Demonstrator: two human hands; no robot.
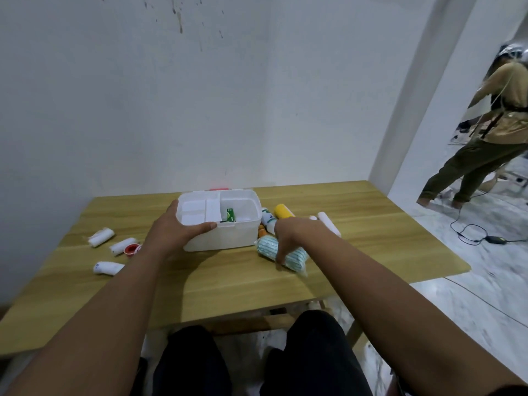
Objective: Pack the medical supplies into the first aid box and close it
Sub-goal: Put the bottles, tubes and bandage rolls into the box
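Observation:
The white first aid box (228,235) stands open in the middle of the wooden table (228,287), a white divided tray in its left half and a small green carton (230,215) inside. My left hand (174,232) grips the box's near left rim. My right hand (291,238) comes down on a blue-and-white striped pack (294,260) to the right of the box, fingers closed around it. Behind that hand lie a white bottle (268,220), a yellow bottle (283,211) and a white roll (328,222). Left of the box lie three white bandage rolls (100,237) (123,245) (107,267) and a red tape spool (132,248).
A white wall rises right behind the table. The table's right edge drops to a marble floor where a black cable and charger (494,239) lie. A person (485,138) in olive clothes walks at the far right. My knees show under the near edge.

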